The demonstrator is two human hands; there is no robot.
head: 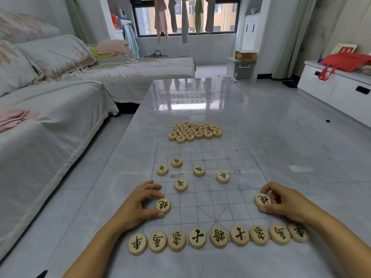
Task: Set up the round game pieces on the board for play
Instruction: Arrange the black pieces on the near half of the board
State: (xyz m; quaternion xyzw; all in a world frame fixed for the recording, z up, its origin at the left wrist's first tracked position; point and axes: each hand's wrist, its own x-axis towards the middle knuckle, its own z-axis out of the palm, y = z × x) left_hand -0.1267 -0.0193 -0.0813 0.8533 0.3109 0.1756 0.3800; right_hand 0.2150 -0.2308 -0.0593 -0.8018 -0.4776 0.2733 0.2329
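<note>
Wooden L disc [163,206]: at board [220,153] L side, pinched betw. thumb + curled fingers of L hand [138,203].
Near row [197,238]: nine black-marked discs, side by side along board's near edge.
Mid discs [199,170]: five, scattered.
Red pile [195,131]: bunched at far edge.
R disc [262,200]: board R side, gripped by R hand [285,201].

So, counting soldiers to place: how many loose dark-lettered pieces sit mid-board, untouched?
5: far-left piece, upper-left piece, centre piece, right piece, nearest piece by the left hand. None seem hidden.
</note>
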